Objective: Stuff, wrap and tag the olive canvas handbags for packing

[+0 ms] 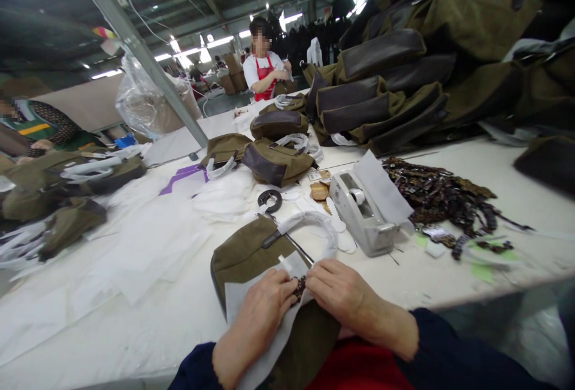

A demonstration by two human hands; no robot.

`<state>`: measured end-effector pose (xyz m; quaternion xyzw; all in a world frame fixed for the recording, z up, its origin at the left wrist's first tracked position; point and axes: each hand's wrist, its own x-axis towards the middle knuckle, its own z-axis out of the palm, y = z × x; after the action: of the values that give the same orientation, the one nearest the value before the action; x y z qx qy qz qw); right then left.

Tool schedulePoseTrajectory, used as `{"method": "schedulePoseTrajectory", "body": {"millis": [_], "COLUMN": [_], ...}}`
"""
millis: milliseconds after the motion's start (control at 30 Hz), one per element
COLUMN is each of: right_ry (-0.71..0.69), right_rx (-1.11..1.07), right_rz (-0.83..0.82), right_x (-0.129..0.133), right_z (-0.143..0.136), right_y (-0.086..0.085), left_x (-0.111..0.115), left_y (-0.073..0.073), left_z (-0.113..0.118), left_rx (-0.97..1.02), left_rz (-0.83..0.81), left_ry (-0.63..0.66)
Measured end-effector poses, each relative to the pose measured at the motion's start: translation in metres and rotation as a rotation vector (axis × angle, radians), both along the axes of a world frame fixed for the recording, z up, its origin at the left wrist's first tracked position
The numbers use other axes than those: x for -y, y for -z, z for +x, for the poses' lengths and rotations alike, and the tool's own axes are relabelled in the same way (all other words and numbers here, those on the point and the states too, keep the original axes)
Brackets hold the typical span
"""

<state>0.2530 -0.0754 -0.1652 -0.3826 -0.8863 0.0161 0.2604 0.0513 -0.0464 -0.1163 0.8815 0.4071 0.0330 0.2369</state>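
Observation:
An olive bag point(242, 248) with a dark edge lies before me at the table's front, its handle point(330, 231) wrapped in white material. A sheet of white paper point(236, 300) lies over the bag. On the paper, my left hand point(265, 300) closes its fingers on one side of a small dark brown patterned strip point(299, 289). My right hand point(344, 291) pinches at the other side of that strip, close to the paper. Fingers cover most of the strip, so its full shape is hidden.
A grey tape dispenser point(363, 216) stands right of the bag, beside a heap of dark patterned strips point(440, 192). Black tape roll point(269, 201) lies beyond the handle. Olive bags point(381, 96) are piled high behind. White sheets point(148, 246) spread leftward. Two co-workers are farther off.

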Motion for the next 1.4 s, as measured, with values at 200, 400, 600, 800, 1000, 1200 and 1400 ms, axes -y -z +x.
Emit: {"method": "schedulePoseTrajectory", "body": {"millis": [200,400,600,800,1000,1200,1400], "right_ry": [0.0,-0.053,-0.09,-0.045,0.003,-0.041,-0.108], "right_rx": [0.034,0.015,0.002,0.075,0.051,0.149,0.18], "right_rz": [-0.13,-0.327,-0.376,-0.476,-0.498,-0.456,-0.412], "right_x": [-0.034,-0.043,-0.046,-0.048,-0.051,-0.078,-0.084], "right_z": [-0.016,-0.014,-0.011,-0.015,-0.01,-0.016,-0.023], "right_y": [0.017,0.021,0.011,0.003,-0.01,-0.019,-0.032], "left_x": [-0.004,-0.008,0.026,0.03,0.021,0.02,0.019], "left_y": [0.003,-0.029,-0.024,0.02,0.019,0.012,0.011], "left_z": [-0.012,-0.03,-0.003,0.008,-0.003,0.0,0.003], "left_rx": [0.083,-0.007,-0.17,-0.228,-0.109,-0.079,-0.115], "left_rz": [-0.021,-0.076,0.355,0.372,0.215,0.148,0.167], "left_ry": [0.045,0.094,0.112,0.125,0.057,0.041,0.062]}}
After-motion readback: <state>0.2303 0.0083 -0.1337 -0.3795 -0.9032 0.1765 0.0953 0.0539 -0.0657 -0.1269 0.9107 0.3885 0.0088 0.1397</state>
